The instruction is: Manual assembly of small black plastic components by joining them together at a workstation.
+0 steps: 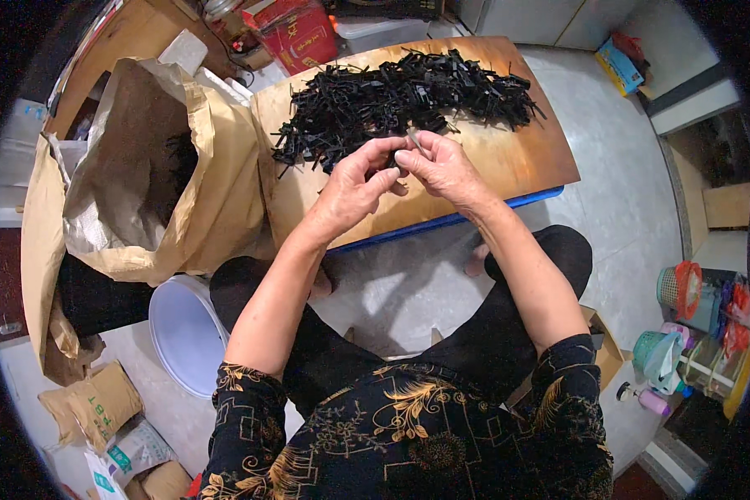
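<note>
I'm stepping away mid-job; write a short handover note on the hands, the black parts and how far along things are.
Left hand: closed on a small black part, held over the near edge of the board.
Right hand: pinching a thin grey pin at that same part; both hands meet there.
Pile of black parts: spread across the far half of the board.
Paper sack: open at the person's left, more black pieces inside.
White bucket: on the floor under the sack; contents hidden.
Done: cannot tell how many are finished.
Left: one part in hand, the large pile untouched.
</note>
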`<state>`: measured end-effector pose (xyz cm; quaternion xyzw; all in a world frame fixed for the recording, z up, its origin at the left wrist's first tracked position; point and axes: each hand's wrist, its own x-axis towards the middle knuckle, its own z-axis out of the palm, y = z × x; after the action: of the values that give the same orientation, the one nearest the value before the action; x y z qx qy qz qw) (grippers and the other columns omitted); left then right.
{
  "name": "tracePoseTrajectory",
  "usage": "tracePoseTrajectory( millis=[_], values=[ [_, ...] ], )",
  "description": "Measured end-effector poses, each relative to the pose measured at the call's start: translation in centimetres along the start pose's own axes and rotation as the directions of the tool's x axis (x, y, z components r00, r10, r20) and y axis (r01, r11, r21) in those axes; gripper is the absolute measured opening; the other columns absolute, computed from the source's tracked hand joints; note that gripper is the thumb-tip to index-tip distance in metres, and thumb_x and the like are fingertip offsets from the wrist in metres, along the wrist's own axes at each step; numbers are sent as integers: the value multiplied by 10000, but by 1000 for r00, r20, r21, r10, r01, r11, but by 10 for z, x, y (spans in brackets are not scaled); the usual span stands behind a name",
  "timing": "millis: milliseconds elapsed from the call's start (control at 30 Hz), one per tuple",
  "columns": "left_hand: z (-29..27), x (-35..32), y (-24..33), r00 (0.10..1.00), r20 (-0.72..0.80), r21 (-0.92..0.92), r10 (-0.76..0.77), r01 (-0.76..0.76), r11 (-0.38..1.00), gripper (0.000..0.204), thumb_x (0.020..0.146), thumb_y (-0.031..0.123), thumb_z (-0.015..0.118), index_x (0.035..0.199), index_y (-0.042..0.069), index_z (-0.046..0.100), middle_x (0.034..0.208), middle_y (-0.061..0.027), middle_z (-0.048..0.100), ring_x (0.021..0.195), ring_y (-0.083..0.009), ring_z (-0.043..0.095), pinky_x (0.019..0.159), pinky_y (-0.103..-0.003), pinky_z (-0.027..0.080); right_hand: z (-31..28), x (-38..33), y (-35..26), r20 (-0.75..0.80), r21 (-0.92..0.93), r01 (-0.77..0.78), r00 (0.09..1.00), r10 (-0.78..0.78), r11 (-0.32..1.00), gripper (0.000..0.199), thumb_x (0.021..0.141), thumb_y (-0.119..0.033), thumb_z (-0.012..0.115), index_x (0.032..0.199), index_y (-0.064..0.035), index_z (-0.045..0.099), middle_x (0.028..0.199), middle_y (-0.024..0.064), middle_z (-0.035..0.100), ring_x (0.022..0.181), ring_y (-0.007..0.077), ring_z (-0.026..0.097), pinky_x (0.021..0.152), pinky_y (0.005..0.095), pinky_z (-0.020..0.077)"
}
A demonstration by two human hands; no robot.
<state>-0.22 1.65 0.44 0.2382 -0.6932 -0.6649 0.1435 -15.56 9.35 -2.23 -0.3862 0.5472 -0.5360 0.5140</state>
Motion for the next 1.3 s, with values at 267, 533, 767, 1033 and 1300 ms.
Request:
tracePoseTrajectory(
  millis=[267, 533, 767, 1033, 1300],
  values=[
    [-5, -2, -8, 977, -208, -29, 47, -54, 998, 338, 899, 92, 466, 1233, 41, 448, 872, -39, 602, 622, -39, 519, 429, -167, 382, 22, -5, -6, 33, 230, -130, 992, 126, 965, 363, 950, -350, 413, 1169, -67, 471, 582, -57, 412, 420, 14, 268, 359, 166, 199],
    [-8, 2, -20, 963, -263, -14, 53, -58, 998, 326, 891, 77, 483, 1214, 33, 474, 787, -17, 565, 539, -28, 445, 413, -180, 366, 35, 1, -6, 62, 270, -144, 989, 132, 952, 380, 955, -309, 410, 1255, -75, 396, 580, -52, 392, 432, 19, 281, 371, 164, 226],
    [-10, 9, -25, 959, -278, -23, 44, -52, 998, 325, 887, 69, 487, 1212, 49, 484, 773, -8, 551, 559, -28, 447, 419, -187, 367, 38, 7, -4, 32, 308, -194, 981, 194, 932, 364, 955, -286, 415, 1269, -106, 372, 572, -65, 357, 434, 15, 283, 366, 163, 232],
    [-8, 19, -40, 874, -361, 307, 326, -219, 926, 301, 847, 21, 506, 1147, 29, 538, 900, -95, 624, 739, -130, 577, 680, -266, 483, 40, 14, 3, 25, 351, -192, 980, 196, 916, 373, 958, -283, 406, 1290, -126, 340, 547, -73, 324, 409, 14, 249, 357, 168, 219],
    [-5, 24, -37, 898, -281, 416, 340, -205, 886, 353, 834, -17, 496, 1183, 33, 490, 852, -102, 614, 751, -159, 617, 667, -275, 499, -1, 32, 19, 163, 19, -37, 986, 34, 999, 320, 934, -277, 463, 1206, -108, 471, 672, -24, 491, 595, 47, 443, 522, 185, 377]
  ],
)
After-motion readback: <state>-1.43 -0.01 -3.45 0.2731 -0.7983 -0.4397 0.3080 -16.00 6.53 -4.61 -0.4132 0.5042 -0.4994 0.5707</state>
